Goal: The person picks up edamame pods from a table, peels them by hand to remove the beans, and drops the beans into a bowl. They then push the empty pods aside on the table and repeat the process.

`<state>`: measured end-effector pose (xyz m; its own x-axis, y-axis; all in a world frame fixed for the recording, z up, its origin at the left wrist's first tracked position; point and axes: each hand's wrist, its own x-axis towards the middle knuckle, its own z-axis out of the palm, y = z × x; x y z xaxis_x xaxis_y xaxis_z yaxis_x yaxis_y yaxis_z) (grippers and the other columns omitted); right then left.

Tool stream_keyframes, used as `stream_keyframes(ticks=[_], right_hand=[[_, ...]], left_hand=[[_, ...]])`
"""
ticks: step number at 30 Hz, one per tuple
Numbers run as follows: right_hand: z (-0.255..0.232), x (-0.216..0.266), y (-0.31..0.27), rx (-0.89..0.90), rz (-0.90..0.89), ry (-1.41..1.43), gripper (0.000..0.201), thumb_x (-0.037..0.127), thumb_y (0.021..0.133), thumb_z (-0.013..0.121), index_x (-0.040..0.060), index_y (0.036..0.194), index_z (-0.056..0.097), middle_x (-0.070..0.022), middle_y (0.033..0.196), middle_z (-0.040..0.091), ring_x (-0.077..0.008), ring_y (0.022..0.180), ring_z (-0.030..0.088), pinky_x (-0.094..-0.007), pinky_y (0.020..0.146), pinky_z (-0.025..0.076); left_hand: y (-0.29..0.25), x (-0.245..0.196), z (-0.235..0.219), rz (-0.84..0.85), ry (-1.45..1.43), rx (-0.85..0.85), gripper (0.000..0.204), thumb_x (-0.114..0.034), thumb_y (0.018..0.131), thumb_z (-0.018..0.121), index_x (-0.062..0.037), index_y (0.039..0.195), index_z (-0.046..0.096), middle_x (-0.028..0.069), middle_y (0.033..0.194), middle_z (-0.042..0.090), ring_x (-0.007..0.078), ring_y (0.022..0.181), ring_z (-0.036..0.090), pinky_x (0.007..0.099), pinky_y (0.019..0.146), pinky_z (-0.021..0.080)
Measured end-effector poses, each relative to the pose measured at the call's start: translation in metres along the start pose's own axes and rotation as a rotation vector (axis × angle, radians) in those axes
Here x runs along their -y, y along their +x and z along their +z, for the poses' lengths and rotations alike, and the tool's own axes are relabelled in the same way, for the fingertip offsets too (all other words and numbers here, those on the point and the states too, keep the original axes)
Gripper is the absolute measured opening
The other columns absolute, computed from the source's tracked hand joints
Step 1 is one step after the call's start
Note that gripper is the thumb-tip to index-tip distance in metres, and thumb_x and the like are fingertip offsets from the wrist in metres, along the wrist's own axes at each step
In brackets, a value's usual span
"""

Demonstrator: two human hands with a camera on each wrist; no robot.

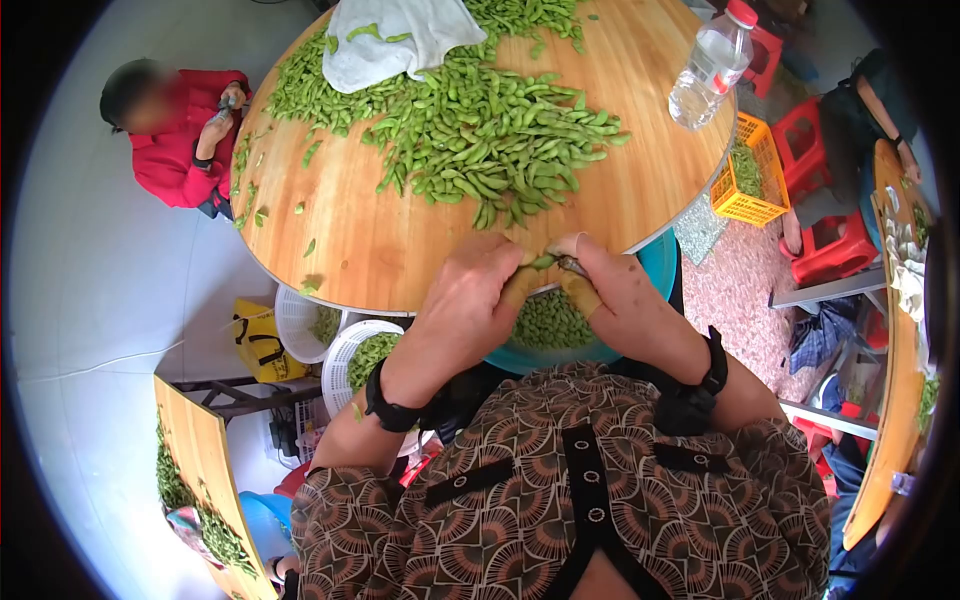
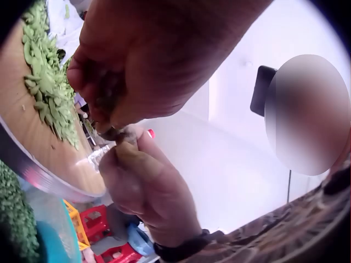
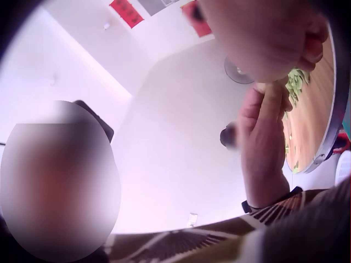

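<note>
Over the table's near edge my left hand pinches a green soybean pod between thumb and fingers. My right hand meets it at the pod's other end, fingertips curled in. A small dark, shiny piece sits at the right fingertips; I cannot tell what it is. Yellowish wrapping covers the right thumb and part of the left. In the left wrist view the two hands' tips touch. Below them, shelled green beans fill a teal basin. A heap of pods lies just beyond my hands.
The round wooden table bears a white cloth and a water bottle. White baskets stand lower left, a yellow crate and red stools to the right. A person in red sits at left.
</note>
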<state>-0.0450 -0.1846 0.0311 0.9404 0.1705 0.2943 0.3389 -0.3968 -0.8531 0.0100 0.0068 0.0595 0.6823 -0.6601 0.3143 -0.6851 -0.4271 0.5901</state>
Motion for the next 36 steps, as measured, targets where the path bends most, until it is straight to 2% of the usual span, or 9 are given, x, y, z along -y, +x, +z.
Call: stream_keyframes(ticks=[4, 6, 7, 9, 16, 21, 24, 30, 36], right_hand=[[-0.012, 0.011, -0.003, 0.074, -0.048, -0.111, 0.026, 0.005, 0.084, 0.054, 0.0031, 0.110, 0.049, -0.0172, 0.081, 0.061, -0.0350, 0.076, 0.065, -0.0411, 0.064, 0.047], [-0.023, 0.012, 0.003, 0.421, 0.348, 0.137, 0.022, 0.011, 0.089, 0.052, 0.0057, 0.110, 0.050, -0.0127, 0.077, 0.061, -0.0225, 0.055, 0.060, -0.0339, 0.049, 0.043], [-0.025, 0.011, 0.003, 0.420, 0.349, 0.137, 0.022, 0.011, 0.089, 0.052, 0.0057, 0.110, 0.050, -0.0127, 0.077, 0.061, -0.0225, 0.055, 0.060, -0.0339, 0.049, 0.043], [-0.026, 0.005, 0.002, 0.530, 0.759, 0.704, 0.019, 0.017, 0.095, 0.048, 0.0080, 0.111, 0.051, -0.0068, 0.073, 0.060, -0.0093, 0.042, 0.045, -0.0248, 0.038, 0.031], [0.006, -0.017, -0.021, 0.290, 0.753, 1.124, 0.019, 0.018, 0.098, 0.047, 0.0066, 0.112, 0.051, -0.0039, 0.070, 0.056, -0.0065, 0.041, 0.038, -0.0211, 0.037, 0.026], [0.019, -0.019, -0.023, -0.112, 0.149, 0.420, 0.011, 0.003, 0.092, 0.054, 0.0043, 0.103, 0.050, -0.0006, 0.072, 0.051, -0.0055, 0.064, 0.049, -0.0208, 0.056, 0.040], [0.008, -0.008, -0.019, -0.044, 0.448, 0.785, 0.014, -0.002, 0.088, 0.057, 0.0025, 0.100, 0.051, 0.0001, 0.077, 0.052, -0.0056, 0.072, 0.049, -0.0221, 0.064, 0.043], [0.016, -0.022, -0.019, -0.162, 0.120, 0.274, 0.018, -0.002, 0.084, 0.062, 0.0019, 0.099, 0.052, 0.0015, 0.082, 0.050, -0.0051, 0.075, 0.046, -0.0214, 0.069, 0.043], [0.013, -0.029, -0.017, -0.067, 0.338, 0.558, 0.018, 0.001, 0.083, 0.062, 0.0013, 0.098, 0.052, 0.0013, 0.081, 0.050, -0.0052, 0.077, 0.045, -0.0233, 0.065, 0.042]], left_hand=[[-0.011, -0.008, 0.004, 0.083, -0.011, -0.028, 0.013, -0.003, 0.079, 0.065, 0.0004, 0.091, 0.062, 0.0146, 0.084, 0.059, 0.0346, 0.077, 0.057, 0.0405, 0.065, 0.046], [-0.015, -0.009, 0.009, 0.159, 0.092, -0.080, 0.017, -0.002, 0.074, 0.067, -0.0013, 0.091, 0.063, 0.0122, 0.087, 0.061, 0.0315, 0.079, 0.058, 0.0387, 0.067, 0.045], [-0.017, -0.010, 0.012, 0.160, 0.090, -0.079, 0.017, -0.002, 0.074, 0.067, -0.0013, 0.091, 0.063, 0.0122, 0.087, 0.061, 0.0315, 0.079, 0.058, 0.0387, 0.067, 0.045], [-0.022, -0.009, 0.018, 0.185, 0.214, -0.076, 0.021, -0.001, 0.069, 0.067, -0.0021, 0.090, 0.063, 0.0107, 0.089, 0.061, 0.0294, 0.081, 0.058, 0.0373, 0.070, 0.044], [-0.024, -0.008, 0.042, 0.247, 0.365, -0.194, 0.023, 0.000, 0.066, 0.062, -0.0010, 0.090, 0.061, 0.0111, 0.092, 0.059, 0.0285, 0.080, 0.056, 0.0378, 0.070, 0.045], [-0.019, -0.004, 0.060, 0.029, 0.087, -0.327, 0.020, 0.006, 0.072, 0.065, 0.0013, 0.091, 0.061, 0.0182, 0.095, 0.061, 0.0363, 0.085, 0.060, 0.0405, 0.070, 0.050], [-0.017, -0.009, 0.058, 0.077, 0.168, -0.308, 0.022, 0.004, 0.071, 0.065, 0.0023, 0.092, 0.057, 0.0170, 0.095, 0.058, 0.0337, 0.080, 0.058, 0.0409, 0.068, 0.050], [-0.014, -0.013, 0.059, 0.139, 0.269, -0.323, 0.023, 0.003, 0.071, 0.065, 0.0022, 0.092, 0.057, 0.0171, 0.097, 0.057, 0.0334, 0.081, 0.058, 0.0400, 0.068, 0.050], [-0.013, -0.012, 0.060, 0.144, 0.307, -0.250, 0.025, 0.003, 0.068, 0.063, 0.0009, 0.092, 0.058, 0.0132, 0.091, 0.054, 0.0302, 0.079, 0.056, 0.0375, 0.065, 0.050]])
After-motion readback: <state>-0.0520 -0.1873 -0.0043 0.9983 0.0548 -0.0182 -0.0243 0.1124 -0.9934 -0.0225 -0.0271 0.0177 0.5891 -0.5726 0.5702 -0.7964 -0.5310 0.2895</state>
